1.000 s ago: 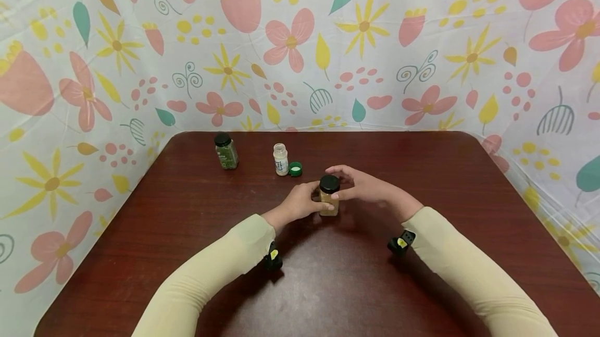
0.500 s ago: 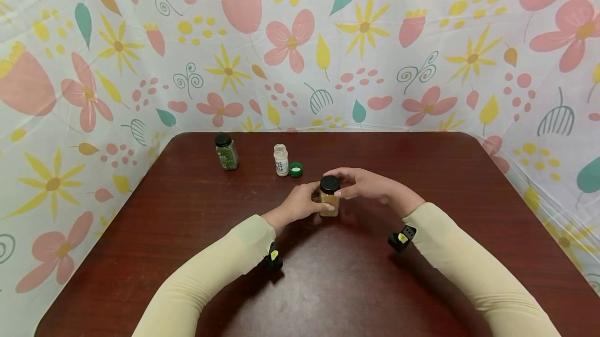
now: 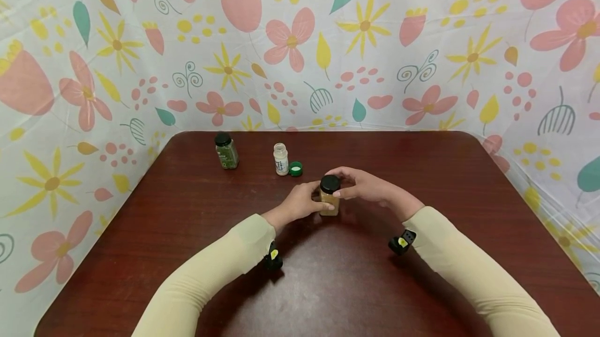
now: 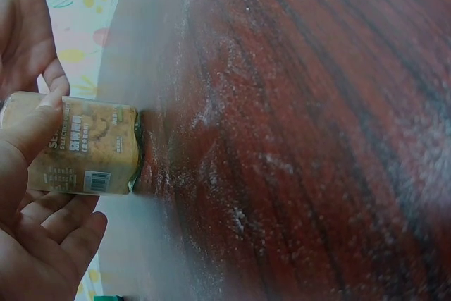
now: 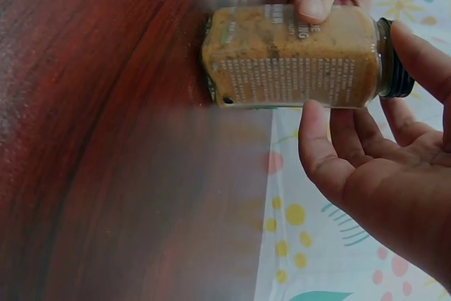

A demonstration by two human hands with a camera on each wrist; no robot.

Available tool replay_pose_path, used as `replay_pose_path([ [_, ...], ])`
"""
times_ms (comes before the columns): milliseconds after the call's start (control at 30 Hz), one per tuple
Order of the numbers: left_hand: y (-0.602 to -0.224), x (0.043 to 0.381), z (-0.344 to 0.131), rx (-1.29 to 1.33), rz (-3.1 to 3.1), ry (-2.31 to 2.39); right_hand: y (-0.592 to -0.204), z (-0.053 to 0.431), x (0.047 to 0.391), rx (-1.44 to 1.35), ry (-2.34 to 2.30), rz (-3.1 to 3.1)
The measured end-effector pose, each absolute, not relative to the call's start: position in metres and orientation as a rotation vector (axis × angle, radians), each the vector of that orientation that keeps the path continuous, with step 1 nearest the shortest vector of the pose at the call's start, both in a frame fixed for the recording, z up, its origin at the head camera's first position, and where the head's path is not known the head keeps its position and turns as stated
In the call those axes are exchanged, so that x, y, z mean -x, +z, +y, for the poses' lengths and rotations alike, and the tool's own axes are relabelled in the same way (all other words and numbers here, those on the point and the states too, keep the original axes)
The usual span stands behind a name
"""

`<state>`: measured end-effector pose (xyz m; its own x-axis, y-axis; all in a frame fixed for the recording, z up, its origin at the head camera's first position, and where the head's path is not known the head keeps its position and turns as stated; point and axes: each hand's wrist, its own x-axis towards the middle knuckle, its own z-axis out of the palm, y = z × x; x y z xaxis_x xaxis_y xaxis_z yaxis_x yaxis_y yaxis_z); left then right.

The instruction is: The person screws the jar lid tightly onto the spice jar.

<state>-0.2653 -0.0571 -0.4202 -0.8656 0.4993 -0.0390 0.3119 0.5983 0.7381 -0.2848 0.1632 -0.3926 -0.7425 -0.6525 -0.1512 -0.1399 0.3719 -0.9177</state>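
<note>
A square glass spice jar (image 3: 329, 206) of yellow-brown seasoning stands upright on the table, its black lid (image 3: 330, 184) on top. My left hand (image 3: 301, 202) grips the body low down, thumb across the front; white print and a barcode show on the glass in the left wrist view. From the other side, my right hand (image 3: 363, 185) holds the lid between thumb and fingers. In the right wrist view, that thumb lies against the black rim while the fingers (image 5: 320, 146) curve alongside the jar.
Farther back stands a small uncapped shaker bottle (image 3: 281, 161) with a green cap (image 3: 295, 169) lying beside it. A black-lidded jar of green herbs (image 3: 227, 152) is at the back left. The dark red table (image 3: 398, 285) meets a flowered cloth (image 3: 290, 92) behind it.
My right fingers have closed in on the lid and shifted a little around it. The left hand and the jar stay where they were.
</note>
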Motion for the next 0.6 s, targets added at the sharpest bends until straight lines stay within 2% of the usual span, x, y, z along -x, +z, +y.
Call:
replay_pose_path([
  [600,-0.4196,0.2648,-0.0579,-0.676,2.588,1.122,-0.4004,0.1587,0.2768,0.682,-1.416,2.245],
])
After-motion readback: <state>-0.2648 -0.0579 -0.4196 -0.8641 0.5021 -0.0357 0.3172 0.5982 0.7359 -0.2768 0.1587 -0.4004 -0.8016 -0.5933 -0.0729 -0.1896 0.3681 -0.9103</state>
